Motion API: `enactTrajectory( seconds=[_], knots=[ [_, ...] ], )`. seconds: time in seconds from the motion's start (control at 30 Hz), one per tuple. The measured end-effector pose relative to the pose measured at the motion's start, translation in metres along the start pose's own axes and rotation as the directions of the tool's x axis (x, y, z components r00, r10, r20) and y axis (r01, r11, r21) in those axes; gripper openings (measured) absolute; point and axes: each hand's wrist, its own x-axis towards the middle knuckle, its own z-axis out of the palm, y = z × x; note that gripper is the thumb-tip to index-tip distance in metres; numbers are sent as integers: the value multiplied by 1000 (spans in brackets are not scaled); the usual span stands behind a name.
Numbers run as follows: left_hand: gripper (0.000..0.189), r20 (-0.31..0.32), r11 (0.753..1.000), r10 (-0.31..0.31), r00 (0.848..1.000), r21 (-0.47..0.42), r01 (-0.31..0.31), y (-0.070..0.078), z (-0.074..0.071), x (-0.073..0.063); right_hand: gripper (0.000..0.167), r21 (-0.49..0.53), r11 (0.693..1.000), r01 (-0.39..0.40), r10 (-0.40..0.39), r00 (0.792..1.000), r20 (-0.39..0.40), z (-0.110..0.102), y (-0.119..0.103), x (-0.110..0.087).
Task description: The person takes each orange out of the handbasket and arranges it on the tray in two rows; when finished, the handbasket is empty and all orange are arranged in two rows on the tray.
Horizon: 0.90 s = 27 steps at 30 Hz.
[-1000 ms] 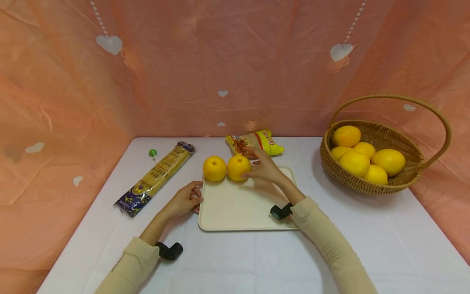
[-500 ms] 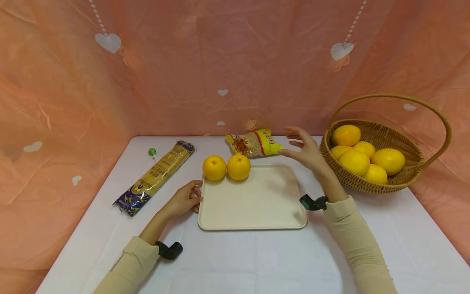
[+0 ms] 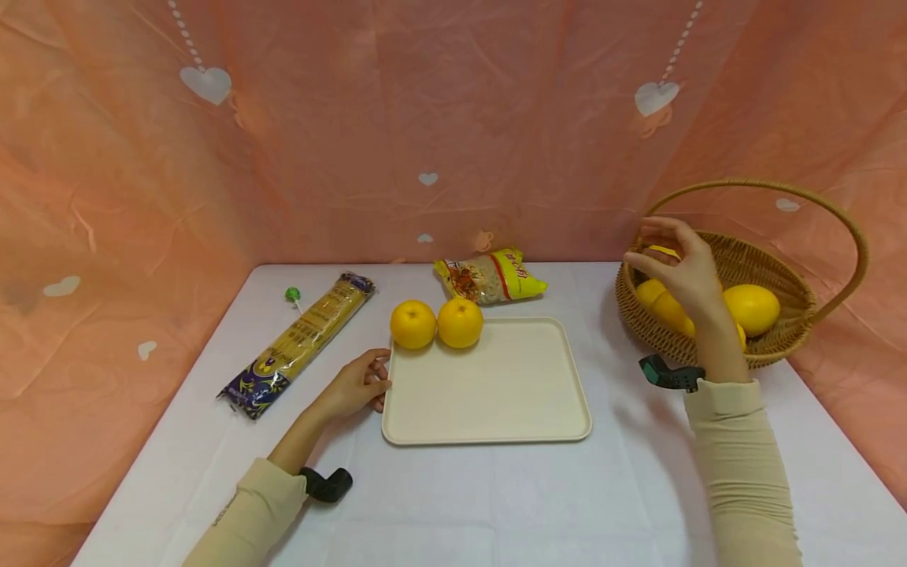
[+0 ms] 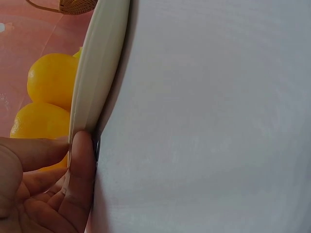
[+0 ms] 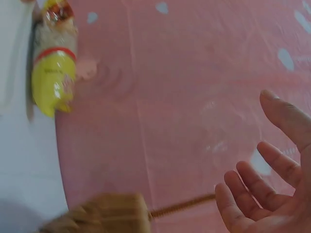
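My left hand (image 3: 354, 386) pinches the left edge of a cream tray (image 3: 496, 394); in the left wrist view, thumb and fingers meet at the tray's rim (image 4: 99, 63). Two yellow-orange oranges (image 3: 413, 324) sit side by side at the tray's back left corner. Over the left side of a wicker basket (image 3: 754, 260) is my right hand (image 3: 683, 268), holding nothing, its fingers spread and slightly bent. The basket contains several yellow fruits (image 3: 751, 309), some oval, partly hidden behind that hand. In the right wrist view the right hand (image 5: 272, 189) has nothing against its palm.
A yellow snack-like packet (image 3: 489, 277) lies behind the tray. On the left are a long packet of dry noodles (image 3: 301, 342) and a green lollipop (image 3: 293, 294). The basket's tall handle (image 3: 843, 213) arches over it. A pink curtain (image 3: 453, 118) hangs behind the table.
My right hand has moved right, from beside the right orange on the tray, past the yellow packet, to over the basket. My left hand stays at the tray's edge.
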Motion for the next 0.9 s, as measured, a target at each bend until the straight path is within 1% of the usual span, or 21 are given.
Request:
enactTrajectory(
  seconds=[0.1,0.17,0.23,0.3,0.37,0.47,0.57,0.7,0.87,0.9],
  knots=[
    [51,-4,1000,-11,1000,1,11,0,0,1,45,30,999,-26,27,1000,-17,-14,-1,2],
    [51,-2,1000,-16,1000,5,16,1,0,1,44,16,999,-44,44,999,-20,-23,0,4],
    [51,-1,1000,-10,1000,4,10,2,0,1,44,-13,998,-67,67,998,-18,-32,0,6],
    [51,0,1000,-3,1000,4,3,2,0,0,45,-73,994,-87,86,996,-10,-39,1,8],
    [51,0,1000,3,1000,-3,-3,1,0,-1,45,-121,986,-112,113,994,-2,-45,1,10],
    [51,3,1000,6,1000,-15,-6,0,0,-2,51,-174,973,-149,153,988,10,-53,0,14],
    [52,3,1000,7,1000,-24,-7,0,0,-1,58,-206,958,-198,206,978,17,-58,0,19],
    [52,-1,1000,5,1000,-21,-5,1,1,-2,64,-249,938,-242,258,966,32,-60,3,28],
    [53,2,1000,1,1000,-21,-1,1,0,-1,69,-309,912,-271,297,954,42,-61,7,36],
    [53,3,1000,-1,1000,-22,1,1,0,-1,70,-308,910,-278,306,951,45,-61,8,37]
  ],
)
